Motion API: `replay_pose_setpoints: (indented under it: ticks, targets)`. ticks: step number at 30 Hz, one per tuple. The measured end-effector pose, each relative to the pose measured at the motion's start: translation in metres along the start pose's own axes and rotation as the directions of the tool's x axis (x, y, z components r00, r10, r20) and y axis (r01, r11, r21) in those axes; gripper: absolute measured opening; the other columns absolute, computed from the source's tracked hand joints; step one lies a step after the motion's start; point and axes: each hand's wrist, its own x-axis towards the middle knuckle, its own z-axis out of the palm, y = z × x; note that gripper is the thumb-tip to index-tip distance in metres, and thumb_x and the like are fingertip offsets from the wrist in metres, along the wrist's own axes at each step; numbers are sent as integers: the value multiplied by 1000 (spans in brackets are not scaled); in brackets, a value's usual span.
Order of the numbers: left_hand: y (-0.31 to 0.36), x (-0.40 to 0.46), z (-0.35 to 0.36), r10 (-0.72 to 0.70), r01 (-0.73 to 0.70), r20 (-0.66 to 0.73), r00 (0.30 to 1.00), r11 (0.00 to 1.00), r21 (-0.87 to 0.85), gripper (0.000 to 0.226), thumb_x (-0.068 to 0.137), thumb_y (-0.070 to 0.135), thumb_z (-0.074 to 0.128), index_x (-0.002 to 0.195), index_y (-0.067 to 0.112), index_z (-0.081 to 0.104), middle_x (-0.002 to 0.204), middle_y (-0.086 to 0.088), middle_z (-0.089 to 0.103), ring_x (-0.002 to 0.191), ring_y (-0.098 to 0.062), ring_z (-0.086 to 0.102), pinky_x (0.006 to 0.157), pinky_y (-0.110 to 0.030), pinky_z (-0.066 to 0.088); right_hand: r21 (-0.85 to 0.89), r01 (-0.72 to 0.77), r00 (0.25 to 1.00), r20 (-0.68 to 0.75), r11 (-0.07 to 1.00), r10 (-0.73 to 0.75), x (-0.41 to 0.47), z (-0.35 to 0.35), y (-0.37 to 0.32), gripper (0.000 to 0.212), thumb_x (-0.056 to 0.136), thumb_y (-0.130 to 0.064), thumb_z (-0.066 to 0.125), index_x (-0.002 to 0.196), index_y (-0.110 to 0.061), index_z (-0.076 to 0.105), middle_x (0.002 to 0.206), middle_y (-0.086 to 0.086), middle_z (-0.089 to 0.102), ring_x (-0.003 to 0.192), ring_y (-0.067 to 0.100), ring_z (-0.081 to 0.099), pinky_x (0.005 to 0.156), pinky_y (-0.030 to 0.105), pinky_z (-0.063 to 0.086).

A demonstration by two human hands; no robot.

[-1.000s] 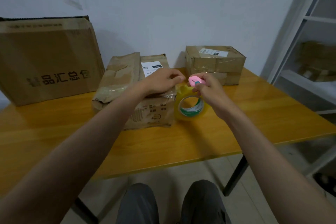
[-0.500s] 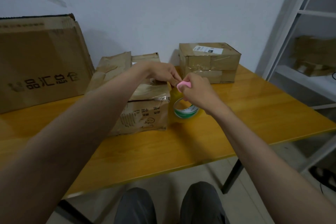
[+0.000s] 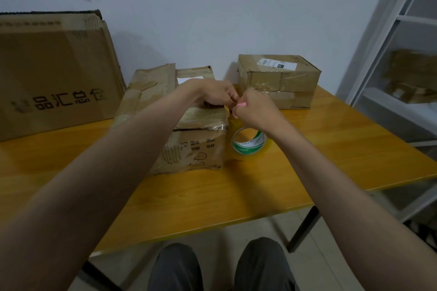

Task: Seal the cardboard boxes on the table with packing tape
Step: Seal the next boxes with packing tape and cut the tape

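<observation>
Both hands are meeting right at the top right edge of the crumpled middle box (image 3: 189,125), which sits about center on the yellow worktop (image 3: 331,153). The left hand (image 3: 214,93) rests on the top of that box with its fingers curled, pinching something at the edge, probably the tape end, but it's too small to be sure. The right hand (image 3: 254,107) has its grip clenched around a small pink cutter (image 3: 238,107), only the pink tip poking out between the fingers, practically touching the left fingertips. The roll of packing tape (image 3: 249,144) stands on its edge on the worktop just right of the middle box, under the right wrist, clear yellowish tape with a green and white core. Behind and right of the middle box there's a smaller box (image 3: 280,81) with a white label, already wrapped in tape. A big box (image 3: 54,73) with printed characters stands left of it, against the wall.
</observation>
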Motion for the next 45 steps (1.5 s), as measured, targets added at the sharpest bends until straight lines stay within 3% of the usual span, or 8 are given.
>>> replay_pose_setpoints:
  ticks: [6, 11, 19, 30, 36, 38, 41, 45]
  targets:
    - [1, -1, 0, 10, -10, -13, 1000, 1000, 11, 33, 99, 6, 56, 77, 28, 68, 51, 26, 58, 47, 9, 49, 57, -8, 36, 15, 4, 998, 62, 1000, -5, -2, -5, -6, 27, 93, -12, 59, 66, -12, 55, 64, 4, 55, 64, 20, 54, 56, 27, 38]
    - [-1, -3, 1, 59, -56, 37, 998, 995, -77, 26, 99, 14, 59, 87, 30, 75, 75, 24, 71, 70, 13, 59, 85, -21, 38, 57, 3, 992, 129, 998, -11, -10, -7, -7, 22, 91, -10, 59, 68, -13, 59, 66, 4, 59, 66, 21, 60, 63, 30, 48]
    - [-9, 6, 5, 78, -67, 71, 994, 987, -144, 19, 95, 33, 66, 109, 25, 77, 108, 13, 75, 110, -9, 63, 116, -44, 37, 286, -115, 971, 236, 951, 46, -29, -37, 32, 10, 89, -12, 60, 79, -10, 58, 51, -3, 53, 43, 9, 34, 42, 22, 25]
    - [-8, 5, 10, 76, -68, 48, 996, 986, -154, 26, 88, 41, 67, 109, 28, 75, 123, 5, 71, 122, -18, 60, 115, -48, 39, 642, -334, 940, 176, 690, 291, -28, 7, 113, 24, 99, -20, 46, 104, -4, 63, 79, 9, 59, 64, 14, 42, 56, 28, 31]
    - [-8, 5, 10, 72, -64, 53, 996, 988, -139, 23, 90, 38, 66, 109, 29, 74, 119, 7, 72, 120, -16, 61, 114, -47, 40, 416, -404, 906, 58, 814, 420, -20, 45, 149, 11, 102, -24, 53, 98, -14, 56, 104, 12, 61, 90, 24, 55, 68, 34, 41]
    - [-8, 5, 10, 72, -65, 58, 996, 991, -118, 28, 87, 42, 66, 110, 29, 74, 118, 12, 71, 119, -15, 61, 114, -47, 40, 301, -366, 929, 61, 880, 366, -18, 52, 152, 20, 95, -22, 63, 114, -18, 58, 123, 10, 61, 114, 30, 57, 91, 44, 50]
    - [-7, 4, 11, 69, -63, 58, 996, 993, -104, 30, 85, 45, 65, 110, 31, 74, 117, 12, 71, 119, -15, 60, 115, -47, 40, 297, -71, 997, 55, 952, 57, -18, 48, 141, 79, 83, -6, 75, 147, -35, 41, 151, 5, 41, 138, 32, 40, 111, 56, 41]
    - [0, 0, 10, 82, -77, 95, 992, 995, -60, 23, 96, 34, 65, 117, 29, 72, 114, 18, 69, 116, -7, 59, 113, -42, 40, 523, 101, 985, 67, 846, -159, -22, 41, 116, 65, 89, -1, 72, 142, -27, 45, 136, 2, 51, 122, 23, 53, 82, 30, 52]
